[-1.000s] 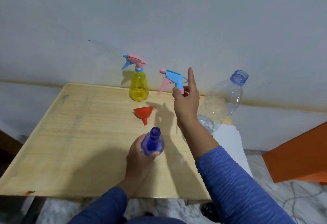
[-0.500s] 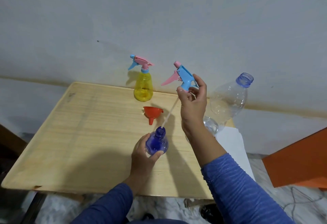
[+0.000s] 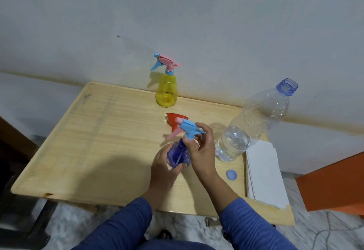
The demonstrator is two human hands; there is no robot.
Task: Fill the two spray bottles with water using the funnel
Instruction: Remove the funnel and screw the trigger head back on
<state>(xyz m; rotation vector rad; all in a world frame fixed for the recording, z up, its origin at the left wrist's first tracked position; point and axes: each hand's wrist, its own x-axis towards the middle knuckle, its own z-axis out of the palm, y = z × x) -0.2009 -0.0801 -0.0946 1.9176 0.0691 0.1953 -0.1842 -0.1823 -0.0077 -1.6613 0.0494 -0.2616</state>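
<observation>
My left hand (image 3: 164, 166) grips the blue spray bottle (image 3: 177, 154), which stands on the wooden table (image 3: 98, 141). My right hand (image 3: 201, 148) holds the blue-and-pink spray head (image 3: 187, 129) on that bottle's neck, its tube down inside the bottle. The red funnel (image 3: 173, 120) lies on the table just behind, partly hidden by the spray head. The yellow spray bottle (image 3: 166, 90) stands at the table's back edge with its pink-and-blue head on. A clear water bottle (image 3: 254, 123), uncapped and holding some water low down, stands right of my hands.
A blue cap (image 3: 231, 174) lies on the table in front of the water bottle. A stack of white paper napkins (image 3: 265, 172) lies at the table's right edge. A grey wall (image 3: 177, 23) rises right behind the table. An orange object (image 3: 334, 184) stands to the right.
My right hand brought the spray head down from above the table onto the blue bottle's neck, sliding the tube inside. My left hand kept hold of the bottle.
</observation>
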